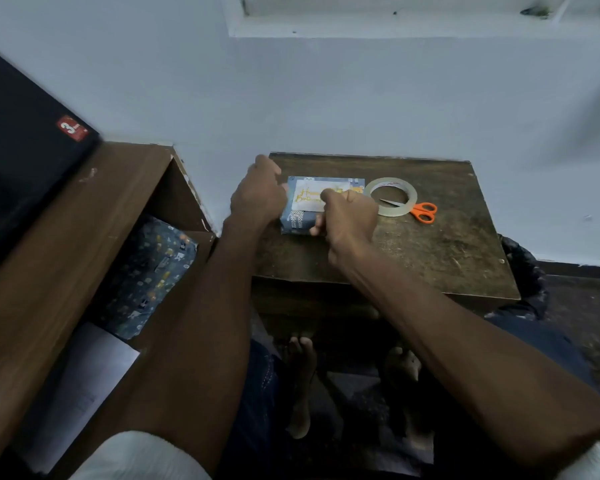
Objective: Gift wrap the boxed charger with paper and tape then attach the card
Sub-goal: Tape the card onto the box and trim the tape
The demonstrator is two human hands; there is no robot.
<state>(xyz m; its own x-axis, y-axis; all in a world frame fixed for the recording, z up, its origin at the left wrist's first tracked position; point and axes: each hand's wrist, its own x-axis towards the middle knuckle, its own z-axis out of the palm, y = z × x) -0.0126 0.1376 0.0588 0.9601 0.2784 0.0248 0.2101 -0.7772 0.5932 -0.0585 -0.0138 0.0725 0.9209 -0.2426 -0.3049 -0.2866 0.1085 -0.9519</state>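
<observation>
Blue wrapped box point(298, 216) lies lengthwise left-right; white card point(309, 199) reads "Happy Birthday". Left hand point(258, 195) fingers curled on box's left end; right hand point(350, 220) pinches its near edge.

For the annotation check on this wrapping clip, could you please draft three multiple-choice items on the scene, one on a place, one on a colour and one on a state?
1. Where do the scissors lie?
A. On the wrapped box
B. On the small table, partly under the tape roll's right side
C. In the shelf at the left

2. What colour are the scissor handles?
A. Orange
B. Green
C. Black

3. What is the state of the box?
A. Bare cardboard
B. Half covered
C. Wrapped in blue patterned paper, with a white card on top

Answers:
1 B: the blades reach into the ring of the tape roll on the table.
2 A: both handle loops are orange.
3 C: blue paper covers the visible sides, and the card lies on top between the left hand and the right hand.
</observation>
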